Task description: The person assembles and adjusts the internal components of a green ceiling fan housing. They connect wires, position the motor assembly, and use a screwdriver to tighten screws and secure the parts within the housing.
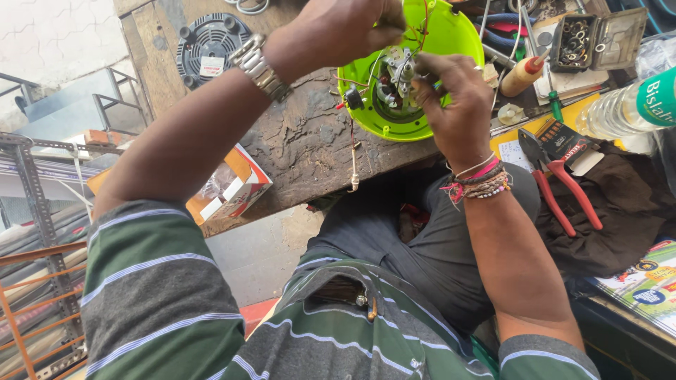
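A lime-green round appliance housing (451, 32) lies open side up on a worn wooden bench (303, 141), its metal motor (396, 81) and thin red wires exposed. My right hand (451, 95), with bead and thread bracelets at the wrist, pinches the motor's edge. My left hand (345, 24), with a metal watch on its wrist, is closed above the housing, fingers on the red wires. A short cord (353, 158) hangs from the housing over the bench edge.
A black round vented base (210, 43) lies at the bench's back left. Red-handled pliers (560, 179), a small oil bottle (524, 74), a box of small parts (581, 39) and a plastic water bottle (627, 105) are on the right. An orange-white carton (236, 186) sits below the bench.
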